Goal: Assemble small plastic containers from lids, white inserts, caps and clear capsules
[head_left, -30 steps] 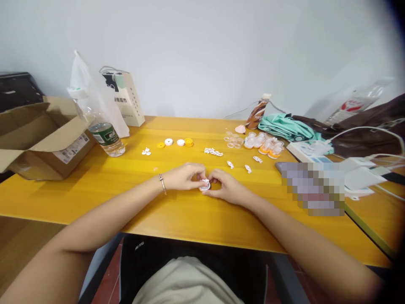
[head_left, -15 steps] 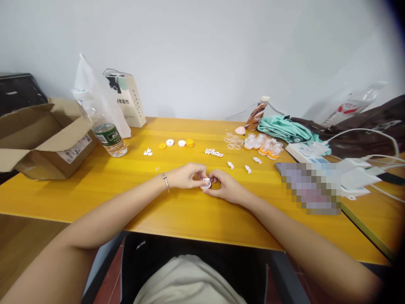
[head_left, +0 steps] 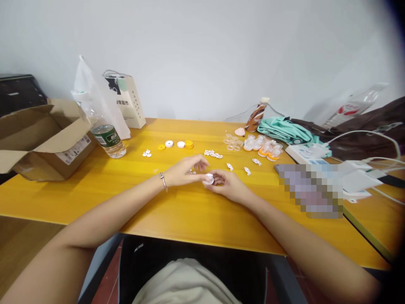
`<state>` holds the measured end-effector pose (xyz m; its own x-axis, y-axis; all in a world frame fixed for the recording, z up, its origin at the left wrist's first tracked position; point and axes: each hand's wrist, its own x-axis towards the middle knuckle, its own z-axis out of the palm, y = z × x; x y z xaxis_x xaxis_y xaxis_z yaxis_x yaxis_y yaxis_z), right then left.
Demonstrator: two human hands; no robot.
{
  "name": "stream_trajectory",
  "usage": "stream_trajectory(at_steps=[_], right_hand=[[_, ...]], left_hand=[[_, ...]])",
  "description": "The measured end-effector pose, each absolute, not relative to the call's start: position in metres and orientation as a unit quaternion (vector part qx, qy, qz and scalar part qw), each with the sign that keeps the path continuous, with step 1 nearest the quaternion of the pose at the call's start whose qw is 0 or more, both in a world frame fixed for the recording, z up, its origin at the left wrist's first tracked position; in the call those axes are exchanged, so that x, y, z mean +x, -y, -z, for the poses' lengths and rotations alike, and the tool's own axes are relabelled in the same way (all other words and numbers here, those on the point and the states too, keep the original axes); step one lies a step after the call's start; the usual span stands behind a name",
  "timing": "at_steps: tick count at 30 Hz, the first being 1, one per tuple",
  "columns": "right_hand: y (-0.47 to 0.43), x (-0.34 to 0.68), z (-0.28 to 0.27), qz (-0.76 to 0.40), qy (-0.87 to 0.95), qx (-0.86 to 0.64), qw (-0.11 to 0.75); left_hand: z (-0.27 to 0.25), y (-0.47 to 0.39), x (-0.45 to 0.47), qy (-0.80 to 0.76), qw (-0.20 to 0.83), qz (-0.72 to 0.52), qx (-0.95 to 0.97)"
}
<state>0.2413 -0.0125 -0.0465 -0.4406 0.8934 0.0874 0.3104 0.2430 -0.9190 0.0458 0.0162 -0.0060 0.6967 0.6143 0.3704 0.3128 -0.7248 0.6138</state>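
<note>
My right hand (head_left: 229, 185) grips a small round white plastic part (head_left: 209, 179) above the middle of the table, thumb below and fingers behind. My left hand (head_left: 188, 169) is beside it with its fingers raised and apart. The left thumb tip reaches the part and seems to touch it. Tiny white pieces (head_left: 193, 172) show under the left hand, too small to name. Beyond the hands lie a row of white openwork pieces (head_left: 213, 154) and several loose white curved pieces (head_left: 247, 171).
White and yellow round parts (head_left: 181, 144) and small white discs (head_left: 147, 153) lie left of centre. Clear rings (head_left: 233, 142) and clear-and-orange cases (head_left: 270, 148) lie at the right. A water bottle (head_left: 109, 139), cardboard box (head_left: 47, 143), blurred-out flat object (head_left: 310, 190) and power strip (head_left: 303, 154) flank them.
My left fingers have lifted off the round part and spread apart. My right hand keeps hold of it, now slightly higher and tilted.
</note>
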Motion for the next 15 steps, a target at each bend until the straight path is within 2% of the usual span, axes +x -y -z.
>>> stream_trajectory(at_steps=[3, 8, 15], right_hand=[[0.008, 0.244, 0.046, -0.501, 0.677, -0.421, 0.338], [0.006, 0.251, 0.039, -0.561, 0.667, -0.384, 0.304], [0.004, 0.262, 0.038, -0.623, 0.664, -0.332, 0.246]], left_hand=[[0.003, -0.038, 0.055, -0.283, 0.2, -0.345, 0.872], [0.008, -0.094, 0.099, -0.304, 0.129, -0.256, 0.908], [0.023, -0.147, 0.182, -0.411, 0.157, -0.292, 0.849]])
